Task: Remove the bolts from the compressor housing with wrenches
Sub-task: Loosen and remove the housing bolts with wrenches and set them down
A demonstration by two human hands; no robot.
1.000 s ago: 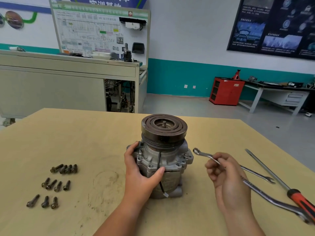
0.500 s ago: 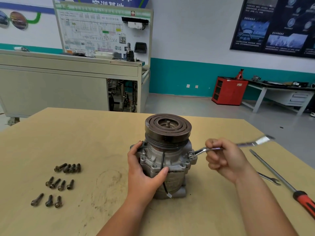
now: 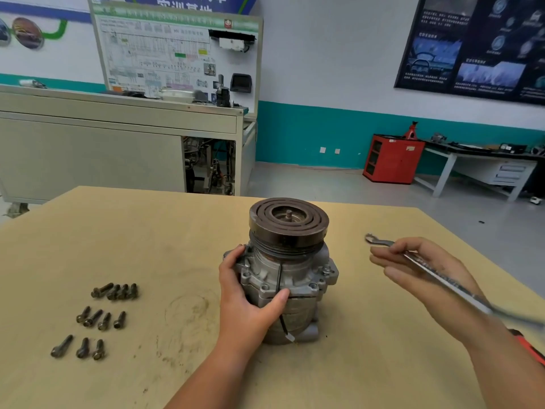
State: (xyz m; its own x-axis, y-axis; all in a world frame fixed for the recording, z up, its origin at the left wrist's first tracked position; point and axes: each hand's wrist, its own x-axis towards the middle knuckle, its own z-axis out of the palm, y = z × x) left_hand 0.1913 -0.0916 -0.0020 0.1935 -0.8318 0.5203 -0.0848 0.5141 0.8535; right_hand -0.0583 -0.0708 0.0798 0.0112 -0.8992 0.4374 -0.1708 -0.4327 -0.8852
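A: The hands?
B: Left hand (image 3: 247, 302) grips the compressor housing (image 3: 295, 276); right hand (image 3: 418, 270) holds a ring wrench (image 3: 382, 242) in the air, apart from the housing, on its right.
A: Room?
B: The housing stands upright mid-surface (image 3: 147, 231), away from every edge. Loose bolts (image 3: 97, 317) lie well to its left.

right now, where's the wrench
In the head view the wrench is held in the right hand, to the right of the compressor. Its ring end points up and left towards the compressor without touching it.
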